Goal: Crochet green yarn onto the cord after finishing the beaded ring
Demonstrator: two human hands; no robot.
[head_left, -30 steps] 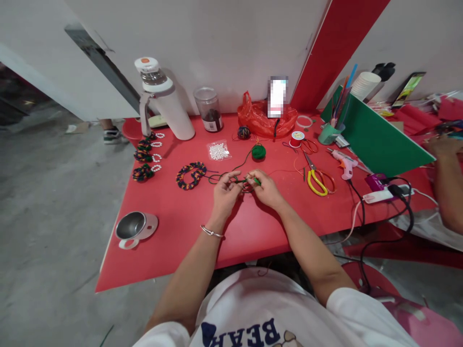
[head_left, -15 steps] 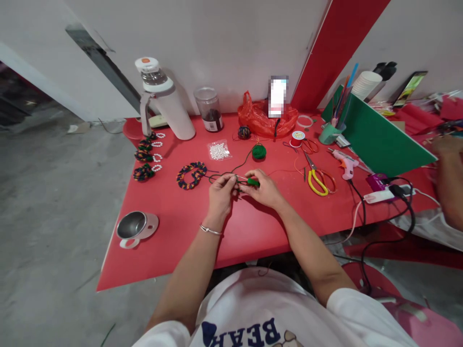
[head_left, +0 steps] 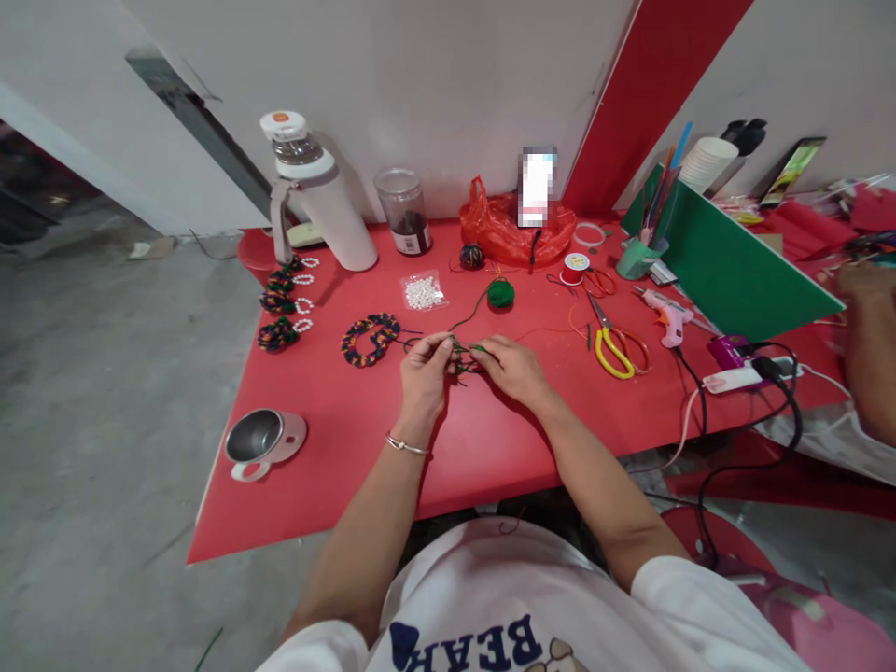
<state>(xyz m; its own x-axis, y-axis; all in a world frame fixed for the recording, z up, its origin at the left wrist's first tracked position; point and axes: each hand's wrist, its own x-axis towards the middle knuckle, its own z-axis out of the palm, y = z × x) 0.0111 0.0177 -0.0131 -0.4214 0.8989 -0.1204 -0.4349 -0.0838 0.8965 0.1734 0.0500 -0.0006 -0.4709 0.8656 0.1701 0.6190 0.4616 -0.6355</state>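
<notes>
My left hand (head_left: 426, 366) pinches dark green yarn (head_left: 468, 359) between thumb and fingers, just above the table. To its right, my right hand (head_left: 516, 367) has its fingertips closed on the same yarn, with a bit of green at the tips. Several strands stretch across the small gap between the hands. The green-handled crochet hook seen earlier cannot be made out clearly now. Beyond the hands lies a green yarn ball (head_left: 501, 294), its strand running toward my left hand. A multicoloured crocheted ring (head_left: 370, 340) rests left of my left hand.
Yellow-handled scissors (head_left: 614, 353), a glue gun (head_left: 668, 317) and a power strip (head_left: 735, 377) lie on the right. A bag of white beads (head_left: 424, 291) is behind the ring. Leftward stand a mug (head_left: 287, 437) and a tall flask (head_left: 336, 219). A co-worker's arm (head_left: 868, 355) shows at far right.
The crochet hook's green handle and metal shaft, visible at my right hand before, no longer show clearly. My right fingers have shifted slightly, and green strands now span the hands.
</notes>
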